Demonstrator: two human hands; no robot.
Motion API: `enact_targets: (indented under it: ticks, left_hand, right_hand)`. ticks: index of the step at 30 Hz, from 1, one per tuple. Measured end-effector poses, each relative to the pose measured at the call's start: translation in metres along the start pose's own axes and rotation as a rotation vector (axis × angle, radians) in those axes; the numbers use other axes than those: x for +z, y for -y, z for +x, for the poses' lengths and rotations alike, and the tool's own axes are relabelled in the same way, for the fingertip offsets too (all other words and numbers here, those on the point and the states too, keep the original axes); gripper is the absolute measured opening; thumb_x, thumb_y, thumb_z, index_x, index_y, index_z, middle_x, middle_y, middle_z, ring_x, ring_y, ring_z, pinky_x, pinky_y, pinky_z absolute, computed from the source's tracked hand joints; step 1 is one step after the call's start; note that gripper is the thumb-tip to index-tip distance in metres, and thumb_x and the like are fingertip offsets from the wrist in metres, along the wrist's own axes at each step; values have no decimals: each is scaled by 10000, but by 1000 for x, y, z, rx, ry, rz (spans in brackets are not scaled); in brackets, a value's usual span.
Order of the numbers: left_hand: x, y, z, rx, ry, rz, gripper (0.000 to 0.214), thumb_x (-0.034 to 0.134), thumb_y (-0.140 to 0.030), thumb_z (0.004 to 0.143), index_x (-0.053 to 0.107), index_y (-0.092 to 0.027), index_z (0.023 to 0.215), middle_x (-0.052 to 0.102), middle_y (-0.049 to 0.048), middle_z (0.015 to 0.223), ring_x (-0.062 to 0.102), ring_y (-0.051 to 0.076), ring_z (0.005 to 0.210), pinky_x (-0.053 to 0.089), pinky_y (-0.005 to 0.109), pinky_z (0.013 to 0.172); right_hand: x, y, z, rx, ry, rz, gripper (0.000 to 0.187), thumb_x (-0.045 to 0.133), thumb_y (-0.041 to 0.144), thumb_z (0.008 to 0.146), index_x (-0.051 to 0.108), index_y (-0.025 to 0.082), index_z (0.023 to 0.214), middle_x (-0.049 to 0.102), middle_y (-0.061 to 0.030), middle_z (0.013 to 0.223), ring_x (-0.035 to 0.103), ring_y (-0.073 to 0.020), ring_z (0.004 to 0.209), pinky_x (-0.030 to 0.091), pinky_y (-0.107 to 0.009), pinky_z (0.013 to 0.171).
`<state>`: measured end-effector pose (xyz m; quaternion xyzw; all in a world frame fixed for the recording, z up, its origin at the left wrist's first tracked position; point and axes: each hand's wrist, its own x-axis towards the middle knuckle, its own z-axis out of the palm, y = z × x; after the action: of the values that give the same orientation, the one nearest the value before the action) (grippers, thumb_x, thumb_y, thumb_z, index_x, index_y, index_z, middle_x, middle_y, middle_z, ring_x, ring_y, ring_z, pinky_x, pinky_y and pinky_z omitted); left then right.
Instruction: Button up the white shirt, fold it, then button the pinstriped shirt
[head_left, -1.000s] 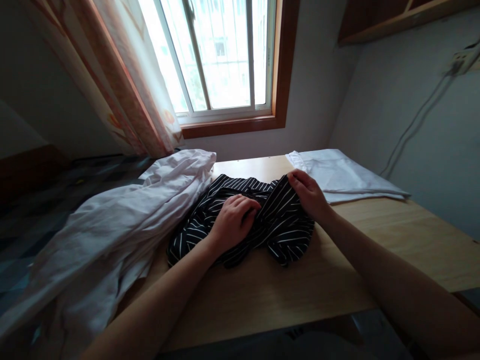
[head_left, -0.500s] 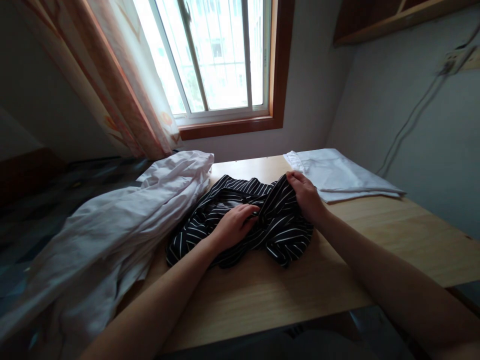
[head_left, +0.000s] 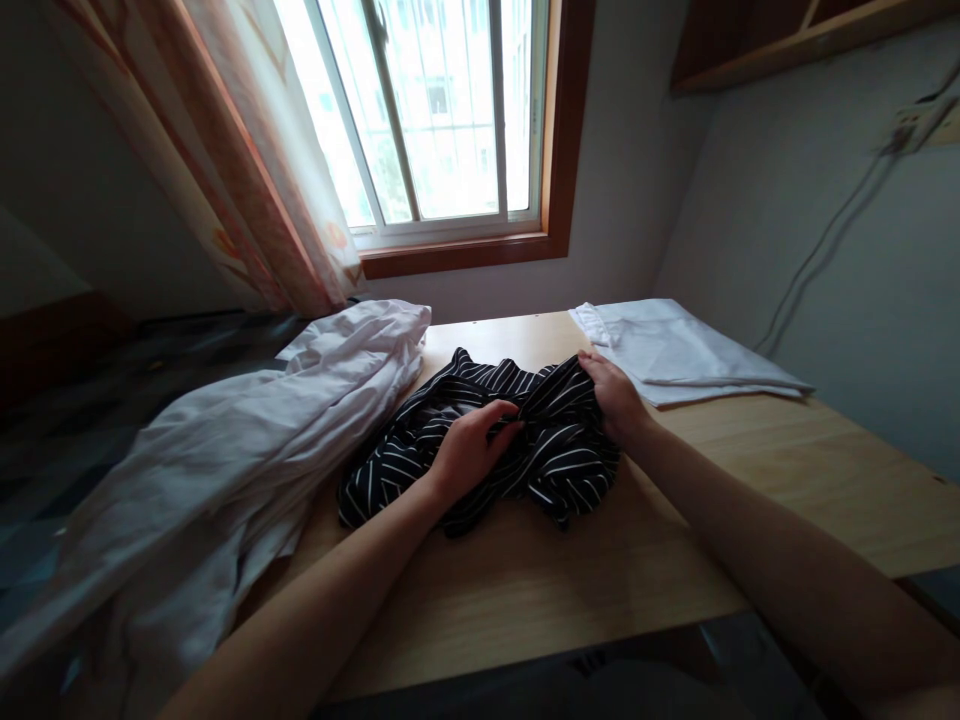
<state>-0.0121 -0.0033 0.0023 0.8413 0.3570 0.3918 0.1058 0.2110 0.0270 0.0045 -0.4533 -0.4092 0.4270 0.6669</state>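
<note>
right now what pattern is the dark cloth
The cloth is black with white stripes, clearest in the head view.

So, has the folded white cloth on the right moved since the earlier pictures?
No, the folded white cloth keeps its place below and right of the brown window frame.

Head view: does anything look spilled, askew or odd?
Nothing looks spilled or damaged. The crumpled white cloth sprawls past the left side of the table, untidy compared with the folded white cloth. The striped garment is bunched, left hand on it, right hand gripping a fold.
</note>
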Motion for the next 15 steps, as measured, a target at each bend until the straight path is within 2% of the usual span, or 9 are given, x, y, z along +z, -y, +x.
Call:
enact_targets:
  ticks: [3, 8, 15]
  left_hand:
    - [1, 1, 1, -81, -72, -25, 147, 642, -327, 882, 653, -222, 985, 741, 17, 913, 698, 162, 759, 553, 273, 701]
    - [1, 3, 3, -134, -173, -98, 142, 648, -355, 873, 649, -220, 915, 720, -12, 849, 684, 153, 773, 537, 257, 721]
    - [1, 4, 5, -175, -198, -145, 138, 614, -347, 884, 638, -211, 876, 699, -16, 822, 652, 148, 750, 512, 249, 705]
  right_hand:
    - [0, 0, -1, 19, -3, 15, 234, 679, 449, 716, 638, 253, 839, 691, 0, 800, 651, -207, 858, 534, -325, 773]
    - [2, 0, -3, 25, 45, -10, 241, 673, 473, 722, 624, 249, 796, 681, 6, 751, 647, -199, 794, 531, -315, 725]
    - [6, 3, -7, 43, 22, 24, 214, 683, 422, 695, 651, 241, 803, 700, 5, 785, 655, -201, 863, 517, -301, 778]
